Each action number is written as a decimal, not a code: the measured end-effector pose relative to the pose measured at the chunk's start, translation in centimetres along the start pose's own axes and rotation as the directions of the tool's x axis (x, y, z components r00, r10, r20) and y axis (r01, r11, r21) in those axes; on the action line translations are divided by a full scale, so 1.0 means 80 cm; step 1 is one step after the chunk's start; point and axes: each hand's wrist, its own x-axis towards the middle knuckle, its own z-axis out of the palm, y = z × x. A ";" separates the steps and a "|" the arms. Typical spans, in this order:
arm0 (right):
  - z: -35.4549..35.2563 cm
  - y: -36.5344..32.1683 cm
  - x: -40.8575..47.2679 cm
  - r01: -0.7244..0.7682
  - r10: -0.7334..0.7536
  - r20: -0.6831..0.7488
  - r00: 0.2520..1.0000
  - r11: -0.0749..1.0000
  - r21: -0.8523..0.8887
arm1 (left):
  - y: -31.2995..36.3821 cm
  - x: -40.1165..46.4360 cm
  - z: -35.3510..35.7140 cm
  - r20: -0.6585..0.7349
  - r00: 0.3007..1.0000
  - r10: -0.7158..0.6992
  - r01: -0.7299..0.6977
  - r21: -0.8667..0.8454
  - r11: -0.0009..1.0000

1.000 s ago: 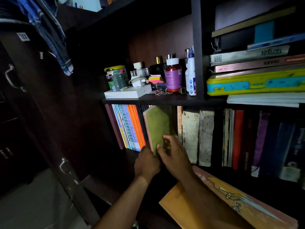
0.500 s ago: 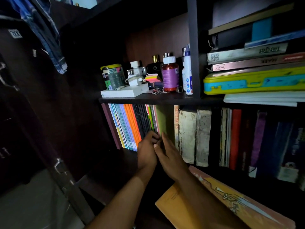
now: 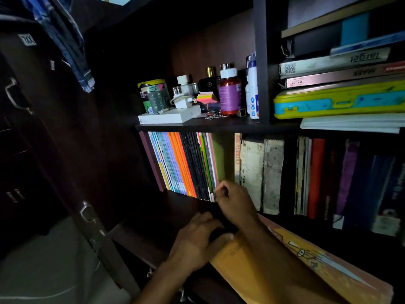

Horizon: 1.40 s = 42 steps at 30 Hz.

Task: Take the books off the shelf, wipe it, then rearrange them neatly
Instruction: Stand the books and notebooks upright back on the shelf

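Dark wood makes up the bookcase (image 3: pixel 197 127), dimly lit, with a wardrobe door (image 3: pixel 54 150) and hanging blue clothes (image 3: pixel 72 47) to its left. On the upper board stand a patterned tin (image 3: pixel 154 96), a white box (image 3: pixel 169 116), a white charger (image 3: pixel 183 99), sticky notes (image 3: pixel 207 98), a purple-labelled bottle (image 3: pixel 229 93) and a white bottle (image 3: pixel 253 88). Right of the divider lie stacked books with a yellow and blue case (image 3: pixel 339 99) under them. On the lower shelf the books (image 3: pixel 188 165) stand in a tight row, thin coloured spines at the left, and the green book (image 3: pixel 222 159) sits upright among them beside two worn pale volumes (image 3: pixel 262 172). A large orange book (image 3: pixel 306 260) lies flat in front.

A second ago the green book was tilted out of the row with both hands on it; it is now pushed in flush. The right hand (image 3: pixel 235 200) rests at its lower edge, fingers curled, though whether it pinches the book I cannot tell. The left hand (image 3: pixel 197 242) has dropped to the orange book's corner, thumb laid on it, fingers loosely bent.
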 end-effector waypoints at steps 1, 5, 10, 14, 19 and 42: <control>-0.001 -0.002 0.000 0.001 0.000 0.022 1.000 1.000 -0.025 | 0.007 -0.019 -0.004 0.020 0.999 0.036 -0.037 0.018 0.999; -0.007 -0.007 0.000 0.052 -0.045 0.159 0.986 0.998 -0.036 | 0.025 -0.040 -0.015 0.113 0.994 -0.004 0.003 0.007 1.000; -0.023 -0.012 -0.012 0.131 -0.043 0.607 0.793 0.986 -0.100 | 0.028 -0.032 -0.018 0.164 0.974 -0.159 0.184 -0.151 0.971; -0.035 -0.028 -0.007 0.219 -0.007 0.719 0.695 0.954 -0.203 | 0.028 -0.023 -0.018 0.228 0.943 -0.242 0.300 -0.266 0.916; -0.049 -0.033 -0.004 0.253 -0.042 0.707 0.706 0.947 -0.197 | 0.032 -0.021 -0.036 0.297 0.912 -0.284 0.400 -0.484 0.778; -0.034 -0.035 -0.004 -0.017 -0.035 0.083 0.996 0.835 0.550 | 0.050 -0.003 -0.177 -0.538 0.711 -0.453 -0.225 -0.784 0.579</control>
